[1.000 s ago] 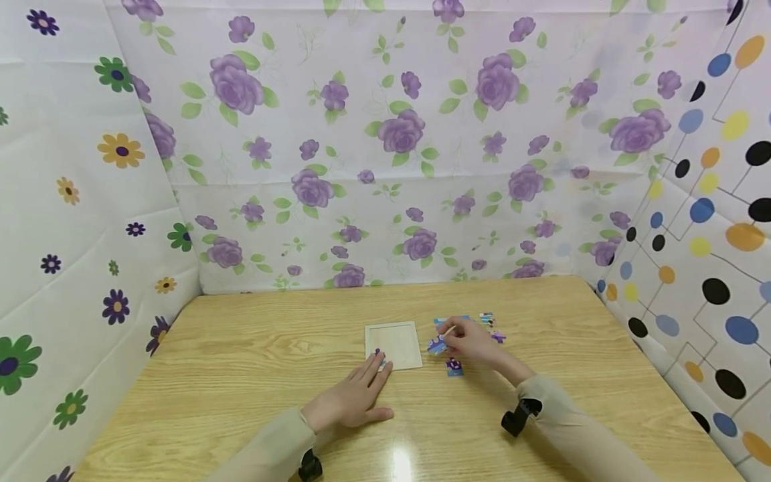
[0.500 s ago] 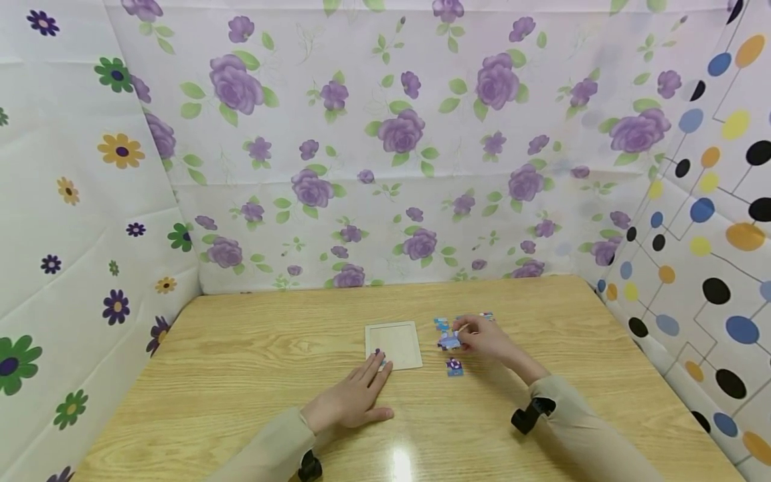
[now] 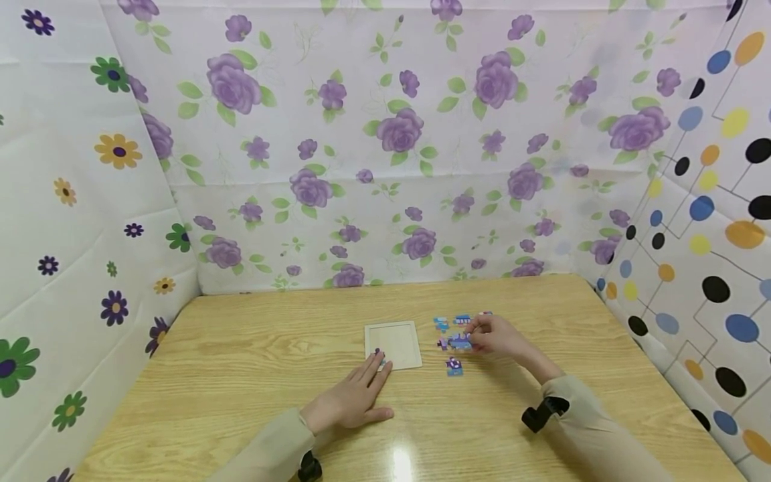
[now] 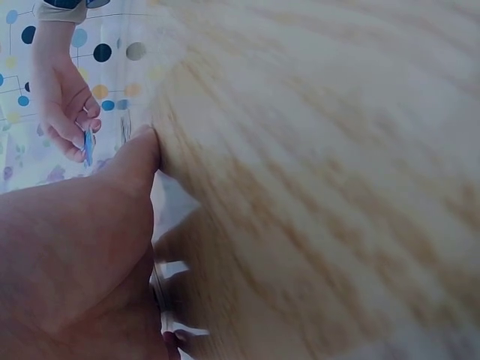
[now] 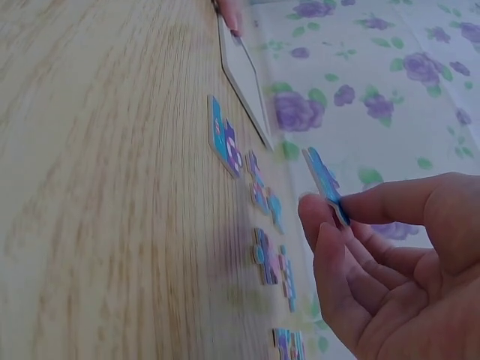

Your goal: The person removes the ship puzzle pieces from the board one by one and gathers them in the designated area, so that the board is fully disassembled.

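Note:
My right hand pinches a blue puzzle piece between thumb and fingers. The right wrist view shows this held piece raised off the table and tilted. My left hand lies with fingers straight, the fingertips over the near left corner of a pale wooden puzzle tray. A purple and blue piece in that corner is partly hidden under them. Below the right hand are loose pieces: a purple and blue one, a light blue one and several others, some covered by the hand.
The wood-grain table reaches back to a flower-print cloth. More patterned cloth hangs at the left and right sides. Each wrist wears a black camera strap, such as the right wrist strap.
My right hand has moved right with the blue puzzle piece, away from the tray, uncovering pieces at the back. The left hand has stayed in place.

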